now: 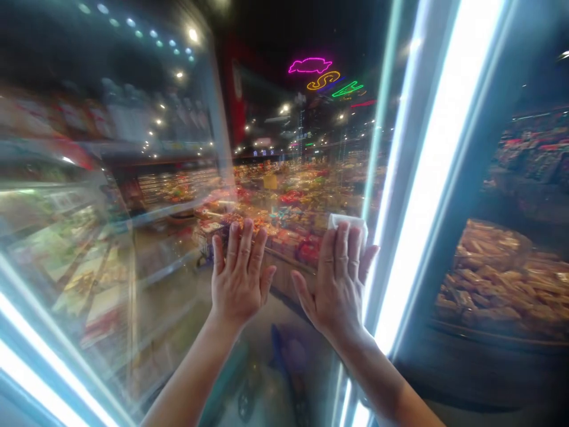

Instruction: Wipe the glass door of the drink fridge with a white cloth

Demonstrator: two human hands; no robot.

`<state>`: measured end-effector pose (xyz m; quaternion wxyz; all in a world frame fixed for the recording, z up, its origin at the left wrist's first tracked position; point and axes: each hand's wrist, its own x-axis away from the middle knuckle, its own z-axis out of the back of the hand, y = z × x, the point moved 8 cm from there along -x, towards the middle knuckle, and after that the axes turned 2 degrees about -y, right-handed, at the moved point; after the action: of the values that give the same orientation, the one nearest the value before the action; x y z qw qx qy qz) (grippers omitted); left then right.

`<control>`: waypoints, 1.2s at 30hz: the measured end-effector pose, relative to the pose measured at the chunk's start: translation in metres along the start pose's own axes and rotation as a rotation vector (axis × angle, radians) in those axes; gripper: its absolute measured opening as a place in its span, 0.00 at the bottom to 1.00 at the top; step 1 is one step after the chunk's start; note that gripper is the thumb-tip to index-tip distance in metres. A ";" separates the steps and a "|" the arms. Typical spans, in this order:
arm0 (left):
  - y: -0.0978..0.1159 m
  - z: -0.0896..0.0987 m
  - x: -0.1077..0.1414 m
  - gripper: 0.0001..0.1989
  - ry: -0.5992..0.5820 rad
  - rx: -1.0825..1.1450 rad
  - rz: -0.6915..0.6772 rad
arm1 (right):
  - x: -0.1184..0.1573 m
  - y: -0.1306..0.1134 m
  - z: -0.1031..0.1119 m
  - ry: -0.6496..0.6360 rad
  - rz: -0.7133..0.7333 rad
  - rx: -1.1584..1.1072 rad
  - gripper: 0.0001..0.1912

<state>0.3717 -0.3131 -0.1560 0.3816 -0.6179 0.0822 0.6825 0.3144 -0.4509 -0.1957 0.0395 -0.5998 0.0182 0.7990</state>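
Note:
My left hand (239, 279) lies flat toward a glass pane (178, 332), with its fingers stretched up and nothing in it. To its right, my right hand (340, 284) presses a white folded cloth (348, 220) against the same glass. Only the cloth's top and right edges show above and beside the fingers; the palm hides the rest. Both forearms reach up from the bottom of the head view. Close by the right hand runs a bright upright light strip (438, 160).
Further light strips (40, 356) glow at lower left. Blurred shelves (84, 255) of goods show at left, perhaps as a reflection. Beyond the glass are a cart (208, 240) and produce displays (288, 196). A heap of packed goods (502, 279) stands at right. Neon signs (324, 80) hang above.

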 end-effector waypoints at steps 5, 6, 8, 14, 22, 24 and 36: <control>-0.031 0.005 0.036 0.39 -0.045 -0.019 0.008 | 0.013 -0.026 -0.012 -0.032 0.015 0.040 0.48; -0.040 0.008 0.042 0.39 -0.041 -0.017 0.015 | 0.009 -0.031 -0.013 -0.030 0.021 0.045 0.48; -0.058 0.013 0.053 0.39 -0.027 -0.014 0.021 | -0.002 -0.042 -0.016 -0.020 0.030 0.044 0.49; -0.097 0.021 0.071 0.38 -0.040 -0.031 0.031 | 0.013 -0.098 -0.036 -0.024 0.065 0.030 0.46; -0.139 0.030 0.101 0.38 -0.046 -0.019 0.058 | -0.012 -0.167 -0.057 -0.042 0.111 -0.022 0.51; -0.153 0.034 0.110 0.38 -0.045 -0.015 0.074 | -0.001 -0.185 -0.063 -0.054 0.139 -0.022 0.49; -0.233 0.052 0.146 0.39 -0.047 -0.015 0.206 | -0.018 -0.276 -0.086 -0.046 0.274 -0.078 0.45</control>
<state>0.4846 -0.0598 -0.1929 0.3067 -0.5930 0.1312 0.7329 0.4253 -0.1829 -0.1978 -0.0928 -0.5743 0.0680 0.8105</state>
